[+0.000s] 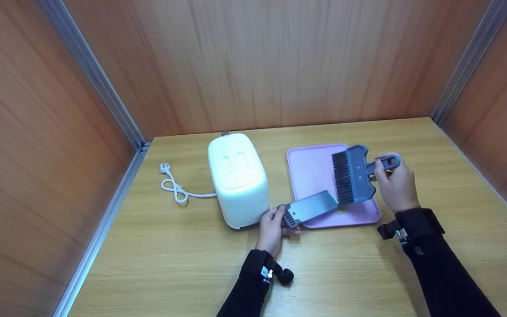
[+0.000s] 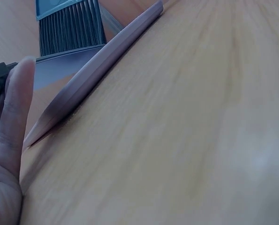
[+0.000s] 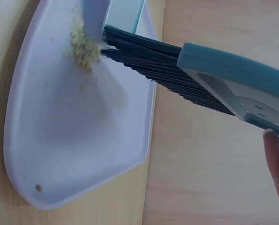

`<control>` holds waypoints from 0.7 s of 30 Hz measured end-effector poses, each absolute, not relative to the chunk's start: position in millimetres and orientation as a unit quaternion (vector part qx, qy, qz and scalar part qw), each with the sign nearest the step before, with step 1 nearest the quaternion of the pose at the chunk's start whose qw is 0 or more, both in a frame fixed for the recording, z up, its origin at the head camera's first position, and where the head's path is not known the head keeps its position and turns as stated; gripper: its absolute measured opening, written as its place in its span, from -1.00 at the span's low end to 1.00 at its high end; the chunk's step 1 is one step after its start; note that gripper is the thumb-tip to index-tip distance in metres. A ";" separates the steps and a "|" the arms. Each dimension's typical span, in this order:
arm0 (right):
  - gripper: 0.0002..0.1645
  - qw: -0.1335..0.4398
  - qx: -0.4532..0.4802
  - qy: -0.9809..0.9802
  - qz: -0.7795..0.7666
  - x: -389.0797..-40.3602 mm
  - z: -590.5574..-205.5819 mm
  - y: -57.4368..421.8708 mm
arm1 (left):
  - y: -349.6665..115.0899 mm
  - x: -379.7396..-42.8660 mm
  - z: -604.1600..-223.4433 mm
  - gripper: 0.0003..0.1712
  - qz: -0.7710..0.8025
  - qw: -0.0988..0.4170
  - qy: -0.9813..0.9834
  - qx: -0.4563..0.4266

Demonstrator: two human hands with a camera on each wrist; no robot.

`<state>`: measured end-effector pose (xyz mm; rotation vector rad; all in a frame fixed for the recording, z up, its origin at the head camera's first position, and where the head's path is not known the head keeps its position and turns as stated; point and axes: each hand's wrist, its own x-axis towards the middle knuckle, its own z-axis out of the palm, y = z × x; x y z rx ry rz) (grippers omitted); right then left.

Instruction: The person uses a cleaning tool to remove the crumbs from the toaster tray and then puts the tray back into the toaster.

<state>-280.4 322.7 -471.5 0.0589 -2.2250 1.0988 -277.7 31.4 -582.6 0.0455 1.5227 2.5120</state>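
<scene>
My left hand [image 1: 272,226] grips the near-left end of a small grey-blue dustpan [image 1: 313,206], tilted over the front of a lilac tray [image 1: 310,169]. My right hand [image 1: 396,185] holds the handle of a blue hand brush [image 1: 360,174] with dark bristles [image 1: 342,178]. The bristle tips meet the dustpan's far edge above the tray. In the right wrist view, a small heap of pale crumbs [image 3: 84,47] lies on the tray beside the bristles, with a few loose bits around it. One brown crumb [image 3: 39,188] sits near a tray corner.
A white toaster [image 1: 238,180] stands left of the tray, close to my left hand. Its white cord [image 1: 200,194] and plug [image 1: 165,168] lie on the wooden table [image 1: 170,264]. Wood-grain panels [image 1: 280,61] enclose the back and both sides.
</scene>
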 end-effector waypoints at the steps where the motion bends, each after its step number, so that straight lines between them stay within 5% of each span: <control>1: -0.70 0.327 0.022 -0.847 0.419 -280.5 -471.2 322.6 | 31.0 -277.7 -582.4 -0.58 0.851 0.102 0.515 0.015; 10: -0.70 0.355 0.010 -0.812 0.463 -283.6 -464.5 317.9 | 29.8 -278.1 -582.9 -0.58 0.847 0.099 0.521 0.020; 21: -0.76 0.289 -0.096 -0.702 0.644 -292.1 -482.2 292.5 | 31.1 -277.5 -583.1 -0.57 0.852 0.101 0.514 0.019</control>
